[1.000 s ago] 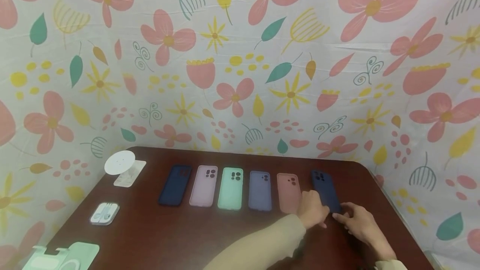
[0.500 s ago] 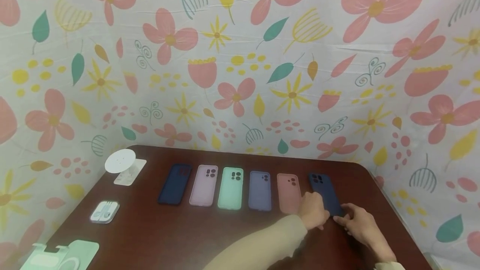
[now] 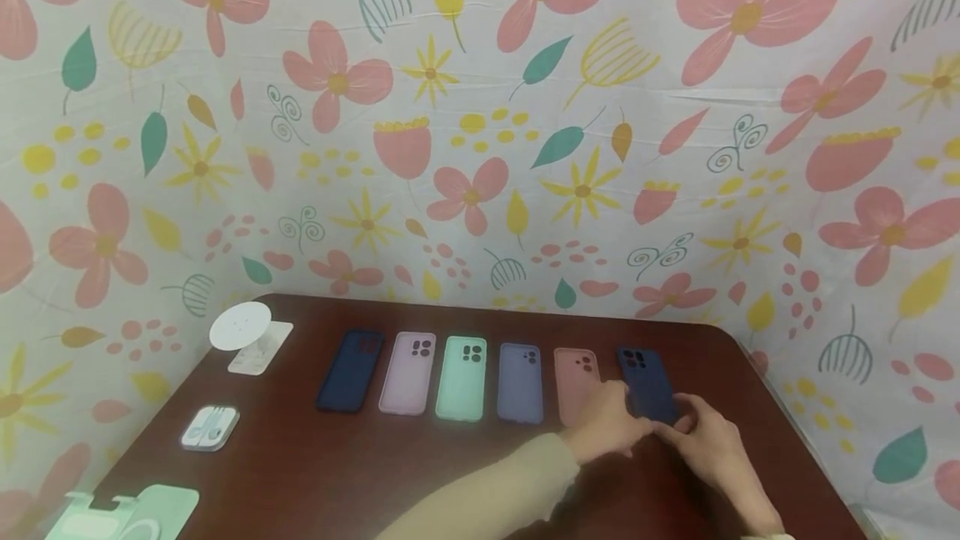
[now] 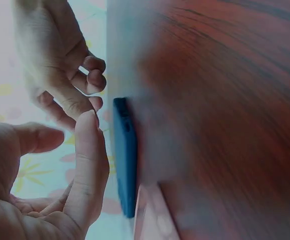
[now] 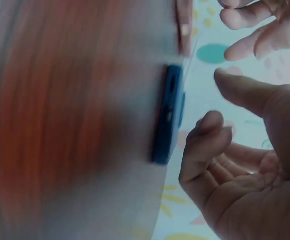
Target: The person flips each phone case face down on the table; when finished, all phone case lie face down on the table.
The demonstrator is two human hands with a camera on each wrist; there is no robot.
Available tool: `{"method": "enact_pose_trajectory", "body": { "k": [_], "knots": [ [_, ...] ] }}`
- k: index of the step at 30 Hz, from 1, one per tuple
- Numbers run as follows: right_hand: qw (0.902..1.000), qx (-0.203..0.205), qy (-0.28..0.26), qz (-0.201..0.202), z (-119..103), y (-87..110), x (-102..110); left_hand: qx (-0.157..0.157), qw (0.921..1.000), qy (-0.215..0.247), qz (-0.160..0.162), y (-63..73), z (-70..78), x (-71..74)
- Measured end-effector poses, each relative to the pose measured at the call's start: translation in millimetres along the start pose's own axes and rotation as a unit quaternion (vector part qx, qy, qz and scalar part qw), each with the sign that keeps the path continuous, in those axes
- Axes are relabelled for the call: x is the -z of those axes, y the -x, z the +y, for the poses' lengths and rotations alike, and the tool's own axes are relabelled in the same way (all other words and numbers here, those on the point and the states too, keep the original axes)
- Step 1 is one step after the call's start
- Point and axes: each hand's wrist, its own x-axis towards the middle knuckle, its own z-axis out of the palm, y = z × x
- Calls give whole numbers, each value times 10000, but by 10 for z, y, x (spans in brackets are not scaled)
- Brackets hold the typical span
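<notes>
A dark blue phone case [image 3: 649, 382] lies on the table at the right end of a row, camera cutouts at its far end. Over its near left corner is my left hand [image 3: 606, 422], which also covers part of the pink phone case [image 3: 574, 380]. My right hand [image 3: 711, 442] is at the near right corner, its thumb close to the left hand's fingers. Both wrist views show the blue case [image 4: 126, 162] flat and apart from the fingers. Nothing is between the fingers of the left hand [image 4: 79, 185] or the loosely bent right hand [image 5: 245, 160].
Leftward in the row lie a periwinkle case [image 3: 520, 383], a mint case [image 3: 461, 382], a lilac case [image 3: 407, 375] and a navy case [image 3: 350, 372]. A white stand [image 3: 242, 328], boxed earphones [image 3: 211, 428] and a mint-green holder [image 3: 161, 511] line the table's left side.
The blue case has turned slightly, its far end shifting left and its near end drawn back leftward. Both hands have shifted left, and the fingers now stand apart from the case.
</notes>
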Motion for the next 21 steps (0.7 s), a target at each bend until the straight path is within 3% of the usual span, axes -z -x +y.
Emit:
{"method": "enact_pose_trajectory", "body": {
  "k": [3, 10, 12, 16, 21],
  "knots": [
    [9998, 178, -64, 104, -144, 32, -58, -54, 9993, 374, -52, 84, -58, 182],
    [9986, 345, -394, -68, -451, 40, -193, -238, 9976, -572, 324, 151, -255, 662],
    [9981, 355, -483, -158, -505, 27, -218, -235, 9973, -614, 328, 150, -316, 754],
    [9974, 361, -552, -301, -567, -16, -284, -245, 9981, -528, 201, 129, -435, 830],
    [9972, 304, -556, -404, -606, -74, -400, 5, 9992, -389, -92, 107, -530, 801]
  ]
}}
